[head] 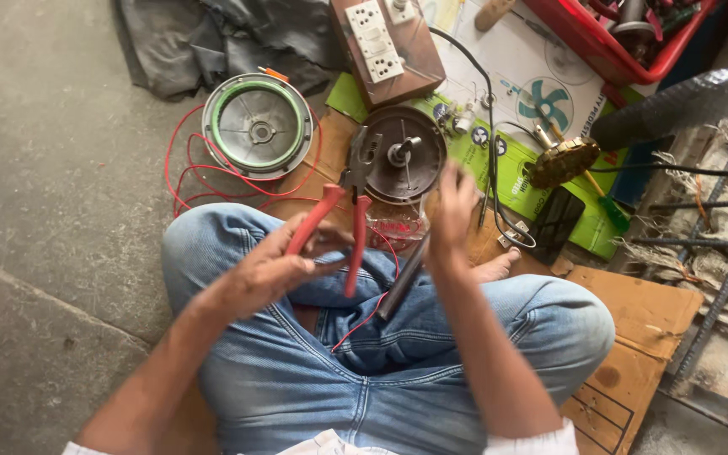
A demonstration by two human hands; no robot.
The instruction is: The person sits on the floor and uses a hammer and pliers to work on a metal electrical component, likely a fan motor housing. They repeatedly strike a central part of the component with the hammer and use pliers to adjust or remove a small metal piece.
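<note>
I sit cross-legged in blue jeans on cardboard. My left hand [275, 268] grips a pair of pliers [343, 206] by its red handles, the metal jaws pointing up toward a dark round motor part [404, 153] with a centre shaft. My right hand [452, 211] is raised over my knee, fingers spread upward, and a dark metal rod [404, 276] slants down from under it across my lap. A thin red wire [364, 324] trails over my jeans.
A round grey fan housing with a green ring [257, 125] lies at the left amid loops of red wire [185, 177]. A brown switchboard [388, 46], a red tray of parts [600, 38], a green box [524, 160], a copper winding [564, 162] and dark cloth [212, 38] lie behind.
</note>
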